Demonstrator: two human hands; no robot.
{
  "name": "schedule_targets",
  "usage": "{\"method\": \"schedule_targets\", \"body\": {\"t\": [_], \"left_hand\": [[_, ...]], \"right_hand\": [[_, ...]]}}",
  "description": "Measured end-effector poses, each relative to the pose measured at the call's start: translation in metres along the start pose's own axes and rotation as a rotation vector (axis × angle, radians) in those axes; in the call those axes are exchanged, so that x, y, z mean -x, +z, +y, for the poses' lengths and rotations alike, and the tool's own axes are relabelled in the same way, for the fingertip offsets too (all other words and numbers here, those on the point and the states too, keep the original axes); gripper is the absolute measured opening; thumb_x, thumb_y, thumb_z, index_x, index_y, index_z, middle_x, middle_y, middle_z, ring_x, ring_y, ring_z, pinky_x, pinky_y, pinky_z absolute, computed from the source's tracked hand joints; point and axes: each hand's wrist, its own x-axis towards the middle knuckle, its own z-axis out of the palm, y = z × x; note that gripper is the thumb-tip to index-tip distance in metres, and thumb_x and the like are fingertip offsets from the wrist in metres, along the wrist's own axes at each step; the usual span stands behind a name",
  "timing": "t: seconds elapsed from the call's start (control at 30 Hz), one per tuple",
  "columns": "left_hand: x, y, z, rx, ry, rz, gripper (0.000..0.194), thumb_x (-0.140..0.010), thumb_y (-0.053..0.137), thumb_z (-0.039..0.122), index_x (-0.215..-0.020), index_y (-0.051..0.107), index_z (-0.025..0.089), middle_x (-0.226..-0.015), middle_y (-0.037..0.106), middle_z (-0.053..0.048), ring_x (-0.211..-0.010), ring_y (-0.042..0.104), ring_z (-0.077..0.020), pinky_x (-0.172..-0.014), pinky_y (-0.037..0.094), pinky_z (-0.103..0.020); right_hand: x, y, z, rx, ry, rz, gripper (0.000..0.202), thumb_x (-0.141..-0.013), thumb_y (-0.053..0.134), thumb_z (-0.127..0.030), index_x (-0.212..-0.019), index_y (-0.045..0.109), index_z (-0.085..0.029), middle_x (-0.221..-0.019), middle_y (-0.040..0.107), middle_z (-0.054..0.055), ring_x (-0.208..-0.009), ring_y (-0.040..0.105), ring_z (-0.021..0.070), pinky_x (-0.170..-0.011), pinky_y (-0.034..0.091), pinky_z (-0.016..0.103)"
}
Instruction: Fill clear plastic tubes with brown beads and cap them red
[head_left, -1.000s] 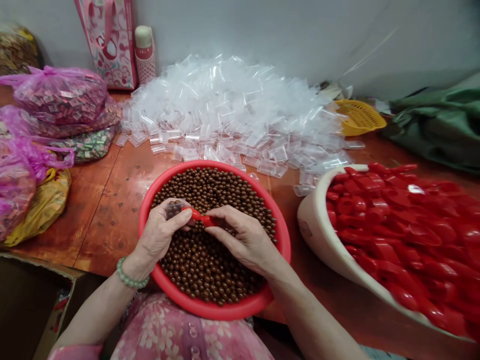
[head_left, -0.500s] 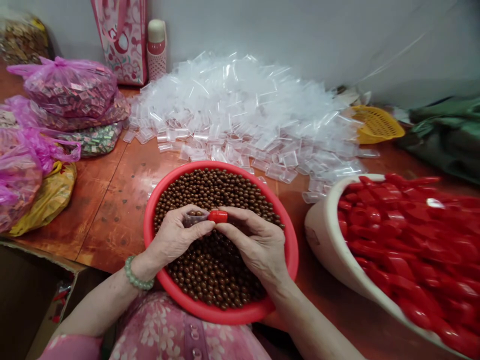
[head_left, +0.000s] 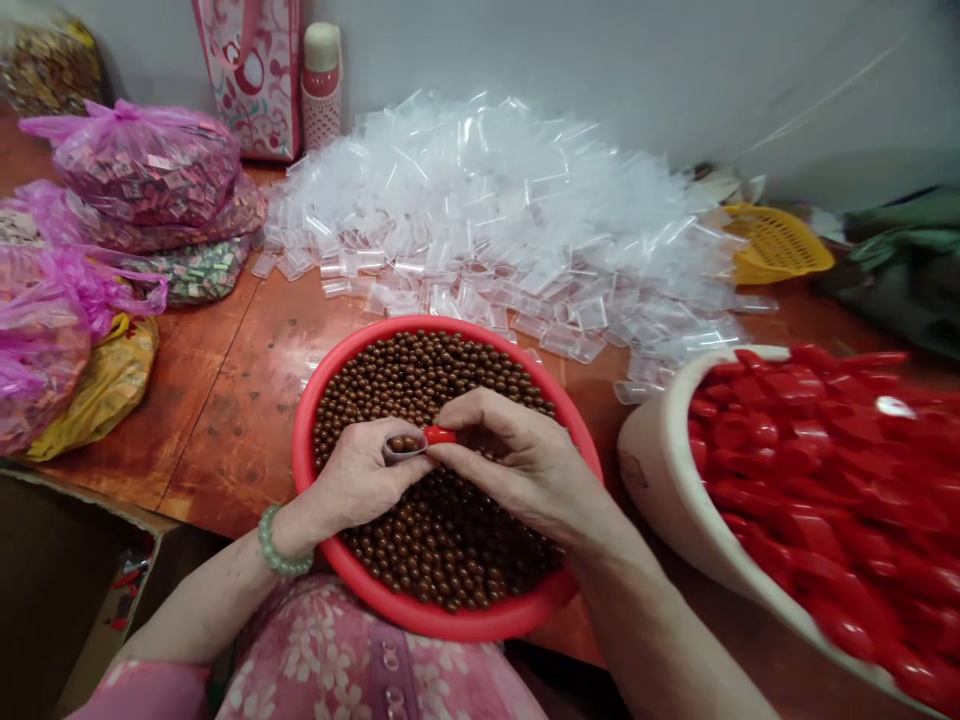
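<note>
Over the red basin of brown balls, both hands meet near the middle. My left hand is closed on a small clear container, whose open end shows a few brown balls inside. A small red piece is pinched between the thumb and fingers of my right hand, its left end touching the container's edge. How the two parts join is partly hidden by the fingers.
A white bucket of red plastic pieces stands at the right. Behind the basin lies a heap of clear containers. Pink bags are at the left, a yellow basket back right, a cardboard box lower left.
The clear container has turned so its opening faces the camera more. The red piece shows less between the fingers. The view has shifted slightly.
</note>
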Motion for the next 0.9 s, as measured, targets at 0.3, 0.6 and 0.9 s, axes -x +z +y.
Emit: {"method": "schedule_targets", "body": {"t": [0.3,0.6,0.9], "left_hand": [[-0.001,-0.003,-0.003,0.107,-0.051,-0.066,0.016,-0.077,0.068,0.029,-0.086,0.066,0.015,-0.076,0.061,0.000,-0.069,0.051,-0.0115,-0.066,0.039,-0.024],[0.004,-0.002,0.003,0.141,-0.046,-0.151,0.026,-0.072,0.075,0.036,-0.069,0.062,0.014,-0.061,0.052,0.004,-0.056,0.043,-0.0077,-0.056,0.036,-0.022],[-0.001,-0.001,0.005,0.246,-0.007,-0.087,0.020,-0.072,0.075,0.028,-0.084,0.068,0.014,-0.075,0.061,0.002,-0.069,0.054,-0.0114,-0.070,0.043,-0.024]], "right_hand": [[-0.004,-0.018,0.002,-0.016,-0.037,-0.149,0.016,-0.088,0.061,-0.024,-0.102,0.070,-0.025,-0.089,0.067,0.004,-0.081,0.063,0.0161,-0.072,0.052,0.029],[0.000,0.013,-0.012,-0.469,0.182,0.238,0.012,-0.083,0.070,-0.033,-0.093,0.067,-0.026,-0.087,0.069,0.000,-0.081,0.068,0.0161,-0.076,0.057,0.030],[0.005,0.032,-0.012,-0.464,0.143,0.339,0.010,-0.087,0.066,-0.030,-0.097,0.065,-0.027,-0.089,0.067,0.000,-0.083,0.065,0.0152,-0.078,0.055,0.029]]}}
